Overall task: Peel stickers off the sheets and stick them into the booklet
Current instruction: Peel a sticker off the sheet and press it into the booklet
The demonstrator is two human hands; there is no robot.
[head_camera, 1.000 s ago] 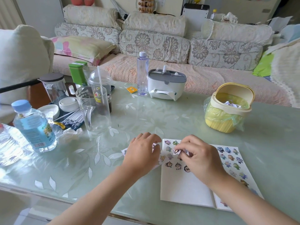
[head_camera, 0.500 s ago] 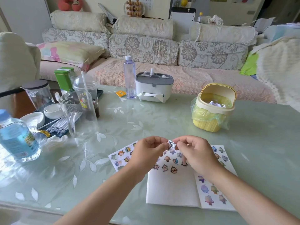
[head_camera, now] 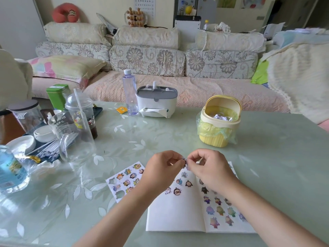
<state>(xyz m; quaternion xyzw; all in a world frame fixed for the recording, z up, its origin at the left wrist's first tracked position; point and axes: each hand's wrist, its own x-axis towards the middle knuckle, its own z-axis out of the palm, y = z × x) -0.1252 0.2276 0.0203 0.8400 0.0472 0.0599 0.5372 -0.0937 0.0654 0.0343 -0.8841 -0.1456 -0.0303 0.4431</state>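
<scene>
Sofa: three grey-floral back cushions, cream bolsters on top, pink quilted seat cover. Pastel pillow at its left end; red monkey neck pillow on the left bolster. Cream wall behind, calendar hung on it. Table: pale green glass top, white leaf pattern. Cream armchair at far left; cream knitted throw at right. Soft daylight throughout.

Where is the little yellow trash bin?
In the head view, the yellow trash bin stands on the right half of the table, right of the white tissue box and beyond the right hand.
</scene>
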